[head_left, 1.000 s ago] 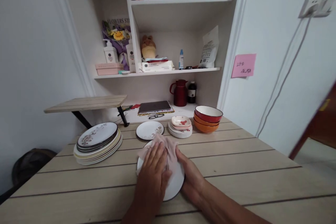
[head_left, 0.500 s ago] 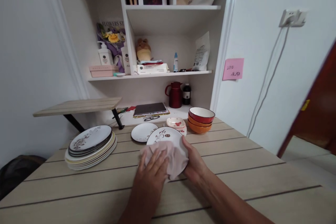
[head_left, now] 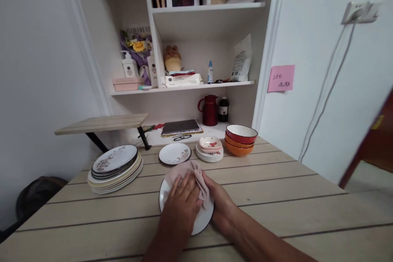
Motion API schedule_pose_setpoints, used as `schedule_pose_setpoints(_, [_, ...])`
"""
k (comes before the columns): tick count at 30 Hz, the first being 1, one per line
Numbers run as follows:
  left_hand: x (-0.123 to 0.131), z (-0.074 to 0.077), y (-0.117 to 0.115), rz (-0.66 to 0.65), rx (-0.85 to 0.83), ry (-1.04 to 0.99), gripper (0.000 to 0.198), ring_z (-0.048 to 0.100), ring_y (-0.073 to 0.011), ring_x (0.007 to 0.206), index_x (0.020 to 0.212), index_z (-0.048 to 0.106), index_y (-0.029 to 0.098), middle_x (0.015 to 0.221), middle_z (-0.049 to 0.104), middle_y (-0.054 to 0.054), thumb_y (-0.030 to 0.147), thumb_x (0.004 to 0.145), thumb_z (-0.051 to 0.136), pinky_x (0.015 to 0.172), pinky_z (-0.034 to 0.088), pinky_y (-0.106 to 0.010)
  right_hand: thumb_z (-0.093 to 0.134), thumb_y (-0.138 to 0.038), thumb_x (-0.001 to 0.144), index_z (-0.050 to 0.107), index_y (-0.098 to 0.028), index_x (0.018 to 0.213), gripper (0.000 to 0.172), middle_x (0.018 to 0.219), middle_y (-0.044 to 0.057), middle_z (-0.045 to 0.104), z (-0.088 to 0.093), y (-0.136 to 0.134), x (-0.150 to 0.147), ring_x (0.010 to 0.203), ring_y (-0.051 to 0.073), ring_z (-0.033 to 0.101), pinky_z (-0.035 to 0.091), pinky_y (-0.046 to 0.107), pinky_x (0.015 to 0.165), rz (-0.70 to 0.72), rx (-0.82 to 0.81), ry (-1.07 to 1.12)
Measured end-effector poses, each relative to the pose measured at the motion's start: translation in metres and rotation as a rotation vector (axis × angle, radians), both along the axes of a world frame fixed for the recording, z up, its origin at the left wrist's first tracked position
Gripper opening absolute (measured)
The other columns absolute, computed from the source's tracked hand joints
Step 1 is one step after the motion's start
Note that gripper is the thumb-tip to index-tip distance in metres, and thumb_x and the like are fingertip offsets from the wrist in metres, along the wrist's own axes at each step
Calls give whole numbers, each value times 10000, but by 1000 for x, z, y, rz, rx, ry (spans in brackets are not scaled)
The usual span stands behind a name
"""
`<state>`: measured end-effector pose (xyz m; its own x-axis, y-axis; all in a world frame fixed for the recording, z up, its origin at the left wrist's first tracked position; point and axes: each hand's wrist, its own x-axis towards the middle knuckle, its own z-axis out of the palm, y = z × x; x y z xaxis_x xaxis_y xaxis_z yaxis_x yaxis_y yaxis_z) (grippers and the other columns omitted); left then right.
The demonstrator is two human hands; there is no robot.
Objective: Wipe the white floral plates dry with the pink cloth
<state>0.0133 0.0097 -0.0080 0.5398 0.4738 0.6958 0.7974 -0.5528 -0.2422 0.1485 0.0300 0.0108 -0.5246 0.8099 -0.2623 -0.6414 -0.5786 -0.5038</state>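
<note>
Round white dark-rimmed plate [head_left: 202,219]: right hand [head_left: 223,205] is clamping fingers at three o'clock; left hand [head_left: 181,202], fingers outstretched, is pressing crumpled pink cloth [head_left: 183,168] toward twelve.

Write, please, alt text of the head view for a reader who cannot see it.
The left hand rests its fingers on a pink cloth over a white plate; the right hand grips the plate's edge. On the wooden table, stacked plates stand to the left; another plate, small dishes and bowls are farther back.
</note>
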Motion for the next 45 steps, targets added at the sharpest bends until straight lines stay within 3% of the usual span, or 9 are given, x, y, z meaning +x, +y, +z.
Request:
schedule_pose_setpoints(6, [4,3,-1,-146,7,81,275,499,-185,1259,1169,612,243,1300,612,-8,269,938,465,1137,248,-426,474,-606,845,572,-40,1227,689,1065,188,709,13,19,32,1013,277,664,438,417,977,10,13,70])
schedule_pose_setpoints(11, [-15,10,-2,67,116,-21,319,517,-223,1245,1187,604,184,1270,629,-77,147,914,443,1143,201,-490,498,-548,862,547,-119,1288,607,1162,132,686,20,24,41,1086,266,631,394,420,1032,-169,168,106])
schedule_pose_setpoints(17, [-22,3,2,222,167,-54,376,428,-248,1323,1277,530,99,1368,536,-134,179,929,412,1158,143,-478,538,-572,830,585,-135,1249,607,1124,123,705,14,6,21,1071,262,642,426,411,1006,-108,89,-34])
schedule_pose_setpoints(22, [-16,-2,3,153,99,3,442,386,-236,1351,1352,456,94,1407,499,-125,267,950,391,1137,222,-448,558,-480,856,582,-125,1241,525,1132,112,703,6,-6,1,1053,222,654,441,347,990,-82,76,-15])
schedule_pose_setpoints(25, [-7,-4,2,86,60,78,405,422,-223,1326,1313,507,145,1397,518,-86,297,946,427,1096,298,-419,565,-448,859,603,-121,1194,470,1049,109,732,2,-3,-1,968,209,686,467,335,944,-80,44,-3])
schedule_pose_setpoints(31, [8,-3,0,-67,22,179,295,470,-194,1286,1201,600,271,1346,574,10,301,929,490,1130,256,-433,515,-573,837,639,-42,1095,603,875,157,748,11,10,22,863,249,701,492,376,885,1,-14,-32])
schedule_pose_setpoints(37, [-15,5,2,98,123,4,363,513,-222,1251,1261,563,221,1289,617,-59,164,917,460,1161,137,-507,486,-560,860,573,-110,1251,602,1093,134,714,23,10,30,987,251,673,442,405,970,-111,107,17])
schedule_pose_setpoints(41, [-29,7,1,227,155,-69,399,467,-240,1295,1304,516,149,1351,556,-110,133,918,416,1151,165,-500,531,-569,833,596,-117,1230,605,1066,131,724,20,-2,18,973,262,680,445,412,969,-100,62,-46])
schedule_pose_setpoints(45, [-26,4,-1,220,115,-64,410,419,-228,1331,1330,490,143,1383,526,-110,177,934,389,1148,185,-474,558,-524,838,597,-112,1224,566,1038,120,734,12,-8,6,952,237,689,459,372,957,-78,24,-21])
